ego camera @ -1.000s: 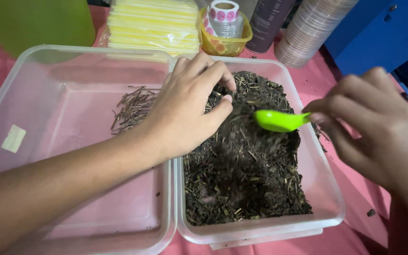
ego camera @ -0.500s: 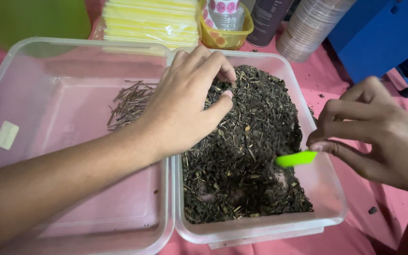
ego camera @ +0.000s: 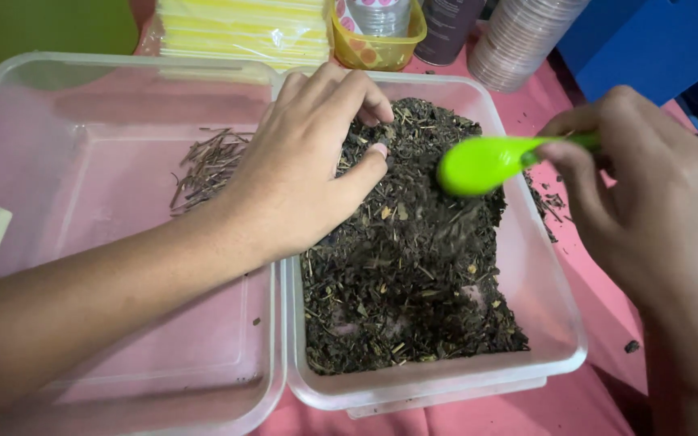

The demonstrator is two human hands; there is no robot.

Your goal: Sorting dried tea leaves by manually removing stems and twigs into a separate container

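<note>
A clear plastic tub on the right is filled with dark dried leaf bits and twigs. My left hand reaches across from the left and rests on the pile near its far left side, fingertips pinching into the bits. My right hand grips the handle of a bright green plastic spoon, whose bowl hangs just above the pile at the far right. A larger clear tub on the left holds a small heap of thin brown sticks.
Behind the tubs stand a stack of yellow packets, a small yellow basket with a jar in it, a dark bottle and a stack of pinkish lids. Crumbs lie on the pink cloth.
My right hand has lifted the green spoon from low in the pile up toward the far right of the tub. The left hand stays on the pile.
</note>
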